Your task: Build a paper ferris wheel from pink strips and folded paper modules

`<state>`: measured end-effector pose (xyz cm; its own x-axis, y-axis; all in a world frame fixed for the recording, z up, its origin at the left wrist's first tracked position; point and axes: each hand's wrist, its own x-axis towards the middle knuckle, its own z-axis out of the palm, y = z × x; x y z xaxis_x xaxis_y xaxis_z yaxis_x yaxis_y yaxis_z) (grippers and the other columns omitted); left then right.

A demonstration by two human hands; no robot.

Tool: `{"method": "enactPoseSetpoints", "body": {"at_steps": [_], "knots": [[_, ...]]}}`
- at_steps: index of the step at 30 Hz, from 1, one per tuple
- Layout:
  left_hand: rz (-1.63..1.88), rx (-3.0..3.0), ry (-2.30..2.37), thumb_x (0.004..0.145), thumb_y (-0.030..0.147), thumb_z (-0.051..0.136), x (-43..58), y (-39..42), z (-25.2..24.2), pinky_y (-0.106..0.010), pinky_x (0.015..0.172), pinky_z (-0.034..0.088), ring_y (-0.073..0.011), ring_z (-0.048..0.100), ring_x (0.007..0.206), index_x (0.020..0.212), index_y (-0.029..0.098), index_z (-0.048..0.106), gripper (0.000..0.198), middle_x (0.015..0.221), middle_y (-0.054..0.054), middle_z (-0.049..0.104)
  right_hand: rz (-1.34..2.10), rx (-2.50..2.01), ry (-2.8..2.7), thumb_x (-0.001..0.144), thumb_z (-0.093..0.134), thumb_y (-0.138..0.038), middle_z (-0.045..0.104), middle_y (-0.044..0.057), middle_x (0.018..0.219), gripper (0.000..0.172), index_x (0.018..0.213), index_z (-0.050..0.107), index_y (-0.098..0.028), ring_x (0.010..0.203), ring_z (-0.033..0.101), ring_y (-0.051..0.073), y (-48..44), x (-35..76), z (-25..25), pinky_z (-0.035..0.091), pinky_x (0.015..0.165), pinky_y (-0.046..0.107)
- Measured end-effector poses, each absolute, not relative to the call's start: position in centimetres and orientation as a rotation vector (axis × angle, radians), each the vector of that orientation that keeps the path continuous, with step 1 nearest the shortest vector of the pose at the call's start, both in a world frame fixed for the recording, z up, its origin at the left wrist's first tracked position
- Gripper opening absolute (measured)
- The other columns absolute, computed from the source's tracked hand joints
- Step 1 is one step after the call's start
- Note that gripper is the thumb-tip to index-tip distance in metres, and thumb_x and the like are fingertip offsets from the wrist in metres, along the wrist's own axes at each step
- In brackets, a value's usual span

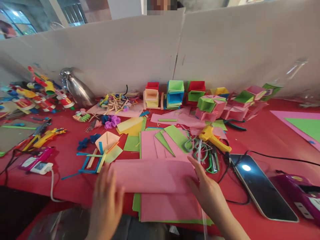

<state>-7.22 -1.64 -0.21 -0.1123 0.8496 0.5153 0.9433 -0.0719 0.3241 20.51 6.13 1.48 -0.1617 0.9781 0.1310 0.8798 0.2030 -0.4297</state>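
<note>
A folded pink sheet of paper [152, 175] lies sideways across a stack of pink and green paper [170, 208] in front of me. My left hand [107, 196], slightly blurred, is at the sheet's left end with its fingers stretched out. At the right end, my right hand [206, 186] rests with fingers apart, touching the paper's edge. Just beyond the sheet are green paper strips [175, 138], scissors [196, 148], a green-edged cutter [213, 160] and a yellow glue gun [215, 138].
A phone [265, 190] with its light on and a purple power strip [300, 193] lie at right, with black cables nearby. A blue stick frame [88, 165] stands at left. Folded paper boxes [175, 91], craft sticks [120, 103] and a metal jug [77, 88] line the back partition [125, 53].
</note>
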Motion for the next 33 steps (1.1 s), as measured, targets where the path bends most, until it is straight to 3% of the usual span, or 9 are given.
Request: {"method": "enactPoseSetpoints", "body": {"at_steps": [2, 5, 10, 15, 17, 19, 22, 26, 33], "knots": [[-0.636, -2.307, -1.755, 0.087, 0.029, 0.044, -4.8, -1.8, 0.7, -0.049, 0.105, 0.026, -0.0298, 0.024, 0.134, 0.141, 0.023, 0.025, 0.058, 0.143, -0.008, 0.036, 0.292, -1.719, -2.174, 0.086, 0.037, -0.028, 0.07, 0.01, 0.085, 0.049, 0.132, 0.037, -0.013, 0.061, 0.067, 0.023, 6.6, 20.3, 1.2, 0.051, 0.049, 0.032], [-0.356, -2.521, -1.492, 0.083, 0.053, 0.042, -2.1, -1.5, 0.9, -0.049, 0.102, 0.028, -0.033, 0.029, 0.131, 0.14, 0.021, 0.028, 0.067, 0.142, -0.01, 0.036, 0.144, -1.722, -2.232, 0.087, 0.037, -0.029, 0.07, 0.012, 0.095, 0.05, 0.135, 0.034, -0.016, 0.06, 0.067, 0.023, 7.0, 20.2, 0.8, 0.051, 0.047, 0.031], [-0.276, -2.457, -1.536, 0.077, 0.068, 0.037, -1.4, -1.2, -0.4, -0.048, 0.1, 0.027, -0.0328, 0.038, 0.125, 0.14, 0.025, 0.029, 0.076, 0.139, -0.008, 0.041, -0.054, -1.713, -2.275, 0.089, 0.037, -0.032, 0.065, 0.01, 0.108, 0.055, 0.141, 0.023, -0.027, 0.056, 0.066, 0.019, 6.7, 20.3, 0.8, 0.047, 0.036, 0.026], [-0.287, -2.419, -1.469, 0.077, 0.067, 0.039, -2.0, -1.7, -1.1, -0.038, 0.096, 0.031, -0.0291, 0.043, 0.119, 0.137, 0.022, 0.035, 0.075, 0.132, -0.009, 0.05, -0.077, -1.627, -2.277, 0.091, 0.03, -0.03, 0.065, 0.01, 0.102, 0.059, 0.144, 0.004, -0.029, 0.061, 0.066, 0.019, 5.8, 20.4, 0.9, 0.048, 0.037, 0.025], [-0.289, -2.418, -1.446, 0.076, 0.069, 0.037, -2.2, -1.7, -1.1, -0.034, 0.092, 0.034, -0.0274, 0.045, 0.116, 0.136, 0.022, 0.038, 0.076, 0.129, -0.01, 0.053, -0.115, -1.582, -2.302, 0.092, 0.03, -0.03, 0.064, 0.011, 0.101, 0.057, 0.144, 0.009, -0.026, 0.063, 0.067, 0.02, 5.5, 20.6, 0.6, 0.048, 0.036, 0.025], [-0.277, -2.415, -1.437, 0.076, 0.07, 0.037, -2.4, -1.5, -1.2, -0.033, 0.092, 0.034, -0.0274, 0.045, 0.116, 0.135, 0.021, 0.04, 0.076, 0.127, -0.01, 0.054, -0.195, -1.52, -2.346, 0.091, 0.029, -0.029, 0.062, 0.014, 0.103, 0.046, 0.137, 0.032, -0.024, 0.071, 0.067, 0.022, 5.4, 21.0, 0.1, 0.051, 0.041, 0.026], [-0.278, -2.412, -1.5, 0.074, 0.07, 0.04, -2.4, -1.4, -1.5, -0.046, 0.102, 0.024, -0.0325, 0.042, 0.118, 0.133, 0.024, 0.042, 0.075, 0.13, -0.01, 0.052, -0.305, -1.45, -2.405, 0.09, 0.028, -0.024, 0.06, 0.017, 0.106, 0.037, 0.111, 0.059, -0.019, 0.083, 0.067, 0.025, 5.5, 21.5, -0.6, 0.054, 0.049, 0.028], [-0.347, -2.409, -1.624, 0.076, 0.067, 0.04, -2.2, -1.6, -2.6, -0.063, 0.104, 0.006, -0.0364, 0.039, 0.121, 0.133, 0.026, 0.042, 0.071, 0.13, -0.012, 0.052, -0.291, -1.474, -2.447, 0.087, 0.03, -0.016, 0.061, 0.018, 0.104, 0.037, 0.106, 0.061, -0.014, 0.077, 0.067, 0.024, 5.8, 21.4, -0.6, 0.053, 0.045, 0.026], [-0.277, -2.398, -1.696, 0.079, 0.061, 0.043, -2.8, -2.3, -3.5, -0.066, 0.104, 0.009, -0.0356, 0.036, 0.125, 0.135, 0.028, 0.038, 0.065, 0.133, -0.01, 0.049, -0.133, -1.544, -2.428, 0.087, 0.029, -0.015, 0.058, 0.011, 0.097, 0.039, 0.118, 0.051, -0.018, 0.066, 0.065, 0.017, 6.0, 21.1, 0.0, 0.05, 0.04, 0.024]]}}
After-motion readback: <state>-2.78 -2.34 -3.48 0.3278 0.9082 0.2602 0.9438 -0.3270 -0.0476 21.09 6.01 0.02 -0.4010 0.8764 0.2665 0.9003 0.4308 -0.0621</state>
